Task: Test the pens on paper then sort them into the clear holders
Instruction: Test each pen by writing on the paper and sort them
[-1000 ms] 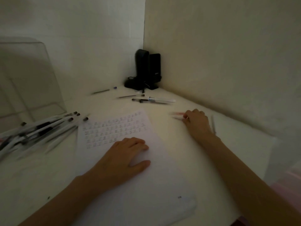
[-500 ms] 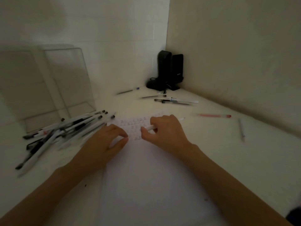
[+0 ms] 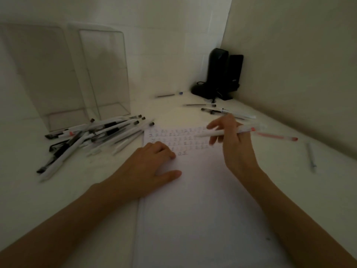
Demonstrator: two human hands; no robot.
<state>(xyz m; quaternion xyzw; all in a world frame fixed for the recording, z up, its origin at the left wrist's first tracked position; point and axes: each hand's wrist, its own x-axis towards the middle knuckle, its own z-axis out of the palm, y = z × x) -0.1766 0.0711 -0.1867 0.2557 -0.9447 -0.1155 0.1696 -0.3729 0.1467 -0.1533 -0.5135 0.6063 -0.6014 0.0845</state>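
A white sheet of paper (image 3: pixel 202 209) with rows of small test marks near its top lies on the white desk. My left hand (image 3: pixel 150 169) rests on the paper's left edge, fingers loosely bent, thumb out. My right hand (image 3: pixel 231 144) is raised above the marks and holds a white pen (image 3: pixel 214 133) with a red clicker end, lying roughly level. A pile of several white and black pens (image 3: pixel 92 136) lies left of the paper. Two clear holders (image 3: pixel 105 74) stand behind the pile, against the wall.
A red pen (image 3: pixel 274 136) lies right of my right hand, a pale blue pen (image 3: pixel 311 156) further right. Several more pens (image 3: pixel 226 111) lie near the back corner by a black device (image 3: pixel 220 74). Walls close in behind and to the right.
My right hand picked up the white pen, brought it over the paper and lifted it. My left hand left the pen's tip and settled back on the paper. The view swung left.
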